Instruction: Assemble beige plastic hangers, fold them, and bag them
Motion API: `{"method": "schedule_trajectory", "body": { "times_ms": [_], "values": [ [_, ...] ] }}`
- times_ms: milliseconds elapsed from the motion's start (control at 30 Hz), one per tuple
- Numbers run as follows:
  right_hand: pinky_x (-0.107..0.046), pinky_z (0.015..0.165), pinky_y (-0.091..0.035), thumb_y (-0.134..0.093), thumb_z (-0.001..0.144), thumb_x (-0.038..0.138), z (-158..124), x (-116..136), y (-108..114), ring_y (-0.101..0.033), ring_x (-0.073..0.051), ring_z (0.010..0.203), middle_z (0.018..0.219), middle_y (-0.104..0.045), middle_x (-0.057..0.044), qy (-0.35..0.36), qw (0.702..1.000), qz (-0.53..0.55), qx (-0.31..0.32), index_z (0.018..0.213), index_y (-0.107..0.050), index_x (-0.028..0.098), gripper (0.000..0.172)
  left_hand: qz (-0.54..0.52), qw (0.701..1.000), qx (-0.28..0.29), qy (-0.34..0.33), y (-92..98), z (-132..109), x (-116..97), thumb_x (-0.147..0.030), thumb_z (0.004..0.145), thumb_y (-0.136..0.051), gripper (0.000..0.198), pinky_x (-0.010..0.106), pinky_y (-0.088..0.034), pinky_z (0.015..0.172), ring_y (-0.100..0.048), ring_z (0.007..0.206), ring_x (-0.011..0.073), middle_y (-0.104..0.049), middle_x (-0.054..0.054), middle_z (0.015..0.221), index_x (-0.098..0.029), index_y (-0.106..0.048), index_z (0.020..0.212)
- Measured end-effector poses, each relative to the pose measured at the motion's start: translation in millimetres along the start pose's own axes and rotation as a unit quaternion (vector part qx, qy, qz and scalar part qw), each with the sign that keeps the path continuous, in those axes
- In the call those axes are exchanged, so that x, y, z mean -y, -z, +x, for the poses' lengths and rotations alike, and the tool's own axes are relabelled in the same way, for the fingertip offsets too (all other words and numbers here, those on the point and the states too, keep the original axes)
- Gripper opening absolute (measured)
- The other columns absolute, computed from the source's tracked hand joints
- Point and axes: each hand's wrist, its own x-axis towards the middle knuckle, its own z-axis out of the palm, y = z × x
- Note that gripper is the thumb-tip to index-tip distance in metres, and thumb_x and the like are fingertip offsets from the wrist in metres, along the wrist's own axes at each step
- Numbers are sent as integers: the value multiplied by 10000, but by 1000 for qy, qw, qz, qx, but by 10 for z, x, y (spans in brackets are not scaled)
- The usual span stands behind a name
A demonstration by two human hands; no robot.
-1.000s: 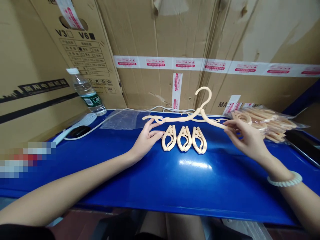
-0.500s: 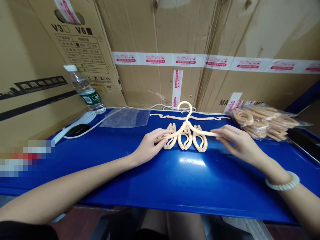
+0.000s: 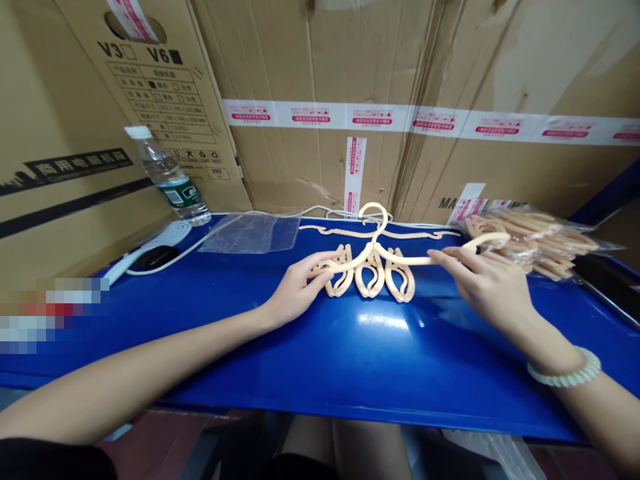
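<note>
A cream plastic hanger (image 3: 373, 250) lies over three cream clips (image 3: 370, 279) on the blue table (image 3: 320, 360). My left hand (image 3: 300, 290) pinches the hanger's left arm end next to the leftmost clip. My right hand (image 3: 483, 283) holds the hanger's right arm, its fingers stretched along it near the curled tip. A second flat cream hanger piece (image 3: 340, 233) lies just behind, by the white cord. A white bead bracelet sits on my right wrist.
A clear bag of more cream hangers (image 3: 535, 243) lies at the right. An empty clear plastic bag (image 3: 253, 233), a water bottle (image 3: 167, 177), a white power strip (image 3: 150, 250) and a black object sit at the left. Cardboard boxes (image 3: 325, 80) wall the back.
The hanger came down from upright at the back and toward me, and now rests over the three clips. Both hands followed it and stayed on its arm ends.
</note>
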Motion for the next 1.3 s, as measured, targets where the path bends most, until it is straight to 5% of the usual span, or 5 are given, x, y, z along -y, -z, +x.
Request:
{"method": "schedule_trajectory", "body": {
  "times_ms": [367,767,1000,1200,1300],
  "values": [
    [-454,839,-601,-558,975,240,93,173,-33,-696,-259,935,1338,-583,-130,-43,973,215,-64,1387,-587,324,421,-12,1000,-6,7,12,8,-15,-321,976,-567,362,396,-502,1089,-611,1279,247,-649,101,1388,-204,-648,1309],
    [-423,813,-604,-669,918,405,117,128,-59,-697,-253,886,1069,-746,-60,-213,876,432,-32,1127,-747,277,256,-61,995,-46,61,28,25,-79,-320,877,-691,351,280,-588,710,-720,823,182,-741,44,972,-182,-654,1198],
    [-358,700,-578,-739,852,381,106,119,-80,-631,-193,736,931,-704,-41,-261,782,564,-46,1048,-763,256,233,-132,988,-56,57,3,-1,-108,-297,852,-705,447,342,-616,749,-743,755,198,-722,4,789,-183,-554,1257],
    [-330,672,-562,-719,880,426,129,233,-82,-601,-175,717,888,-674,-42,-252,779,574,-21,1024,-746,238,238,-209,974,-70,53,-29,-10,-152,-246,792,-759,462,311,-643,728,-751,726,175,-732,0,824,-177,-548,1198],
    [-313,671,-565,-789,830,408,152,342,-98,-609,-158,692,864,-671,-7,-284,733,616,-49,1079,-661,264,315,-228,970,-62,58,-57,-14,-172,-240,796,-763,479,290,-643,672,-748,678,169,-725,-3,819,-174,-521,1204]
  ]
}}
